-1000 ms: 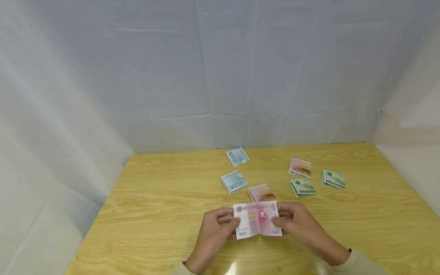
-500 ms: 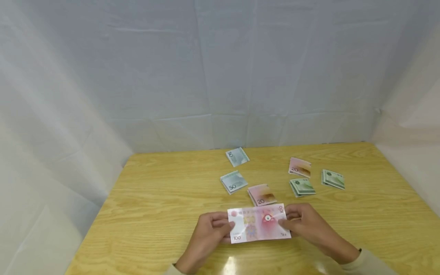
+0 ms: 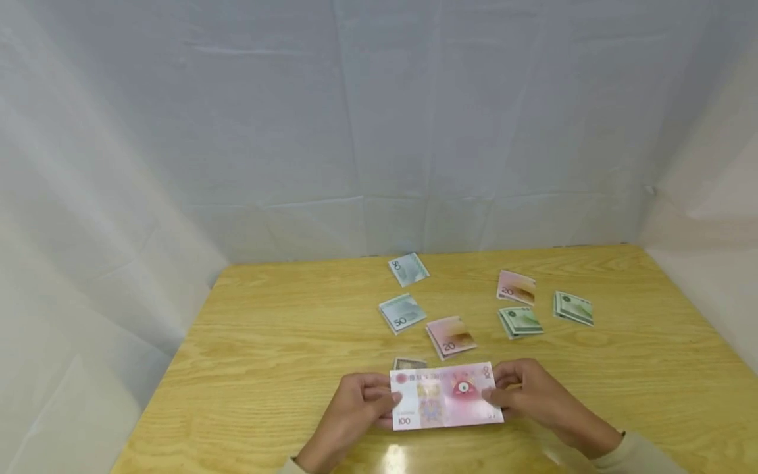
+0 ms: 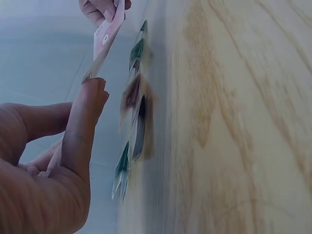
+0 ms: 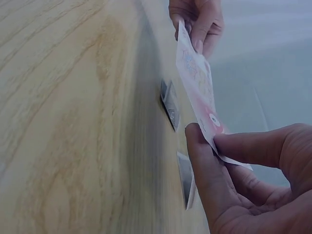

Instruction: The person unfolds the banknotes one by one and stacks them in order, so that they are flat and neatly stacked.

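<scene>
Across the wooden table (image 3: 266, 342) that is filling the lower half of the head view, folded notes are lying in small heaps: two 50s at (image 3: 408, 269) and (image 3: 402, 312), two 20s at (image 3: 517, 288) and (image 3: 451, 336), and two green bundles at (image 3: 520, 322) and (image 3: 573, 308), all on the far side of your hands. Near the front edge you are holding the pink 100 note (image 3: 445, 396) opened out flat just above the wood, with a small dark folded piece (image 3: 409, 363) peeking out just beyond its far left corner. Your left hand (image 3: 355, 411) is pinching the left short edge between thumb and fingers, and your right hand (image 3: 533, 395) is pinching the right edge the same way, as the right wrist view (image 5: 243, 185) is showing closely. To do this well, I would judge that you are best keeping both pinches at the very margins, pulling gently and evenly so the middle crease is flattening without tearing, and keeping the note level and clear of the 20s heap just beyond it.
</scene>
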Demonstrator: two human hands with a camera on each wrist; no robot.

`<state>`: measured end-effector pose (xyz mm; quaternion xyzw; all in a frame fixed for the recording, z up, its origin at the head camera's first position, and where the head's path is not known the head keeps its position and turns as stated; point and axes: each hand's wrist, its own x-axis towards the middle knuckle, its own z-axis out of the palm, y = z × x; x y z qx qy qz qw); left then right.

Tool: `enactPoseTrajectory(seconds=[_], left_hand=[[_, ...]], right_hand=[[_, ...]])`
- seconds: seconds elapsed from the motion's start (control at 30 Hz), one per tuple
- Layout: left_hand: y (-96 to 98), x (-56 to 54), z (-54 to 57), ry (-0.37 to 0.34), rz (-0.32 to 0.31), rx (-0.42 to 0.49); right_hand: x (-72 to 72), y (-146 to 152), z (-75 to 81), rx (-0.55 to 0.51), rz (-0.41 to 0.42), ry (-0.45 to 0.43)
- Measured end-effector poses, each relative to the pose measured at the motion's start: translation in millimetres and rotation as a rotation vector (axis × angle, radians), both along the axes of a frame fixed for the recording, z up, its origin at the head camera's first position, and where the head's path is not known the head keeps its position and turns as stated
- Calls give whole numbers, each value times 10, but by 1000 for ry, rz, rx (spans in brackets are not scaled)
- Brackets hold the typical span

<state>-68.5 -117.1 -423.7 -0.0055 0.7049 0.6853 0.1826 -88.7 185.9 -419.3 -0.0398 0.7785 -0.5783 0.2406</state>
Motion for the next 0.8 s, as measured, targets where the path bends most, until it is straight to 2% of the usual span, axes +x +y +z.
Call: enactPoseTrajectory(seconds=[0.23, 0.4, 0.67, 0.8], left_hand=[[-12, 23, -25, 1, -31, -74], [-24, 24, -51, 7, -59, -142], [-14, 15, -70, 5, -114, -255], [-11, 2, -76, 40, -158, -329]], right_hand=[[15, 23, -113, -21, 31, -33], [32, 22, -167, -61, 68, -9], [35, 34, -220, -10, 127, 48], [29, 32, -237, 16, 148, 71]])
